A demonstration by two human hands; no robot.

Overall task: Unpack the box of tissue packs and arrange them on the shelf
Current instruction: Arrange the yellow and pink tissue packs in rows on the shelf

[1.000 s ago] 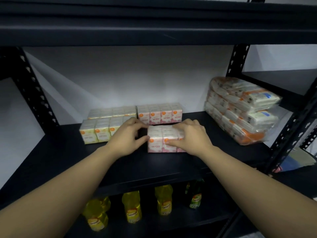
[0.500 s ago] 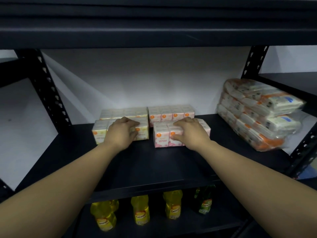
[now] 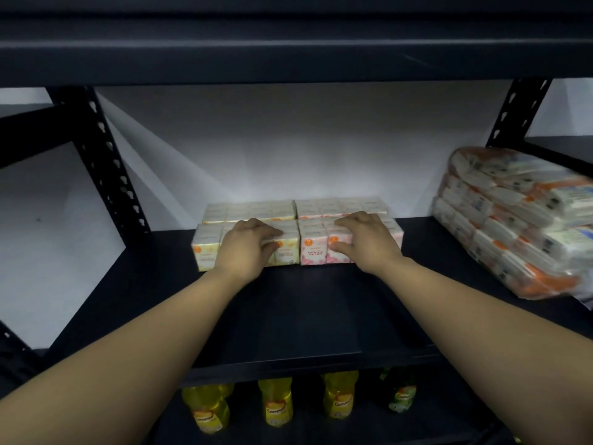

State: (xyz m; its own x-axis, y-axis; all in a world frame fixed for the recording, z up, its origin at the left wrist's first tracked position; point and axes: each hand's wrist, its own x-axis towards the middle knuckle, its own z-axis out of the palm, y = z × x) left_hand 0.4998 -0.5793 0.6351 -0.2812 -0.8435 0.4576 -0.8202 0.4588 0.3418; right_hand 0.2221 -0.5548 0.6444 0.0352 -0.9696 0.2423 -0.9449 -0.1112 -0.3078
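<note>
On the black shelf (image 3: 305,309), a yellow tissue pack (image 3: 205,252) and a pink tissue pack (image 3: 313,248) stand side by side, touching. Behind them, against the white wall, stand a second yellow pack (image 3: 250,210) and a second pink pack (image 3: 340,205). My left hand (image 3: 247,248) grips the front yellow pack, fingers over its top and thumb on its front face. My right hand (image 3: 365,242) grips the front pink pack the same way and hides its right half. No box is in view.
A large plastic-wrapped bundle of tissue packs (image 3: 513,220) lies at the shelf's right end. The upper shelf (image 3: 288,43) hangs low overhead. Perforated black uprights (image 3: 106,162) frame the bay. Yellow bottles (image 3: 276,403) stand on the shelf below.
My right hand has pushed the pink pack back and left until it meets the front yellow pack. My left hand moved from the pink pack's side onto the yellow pack.
</note>
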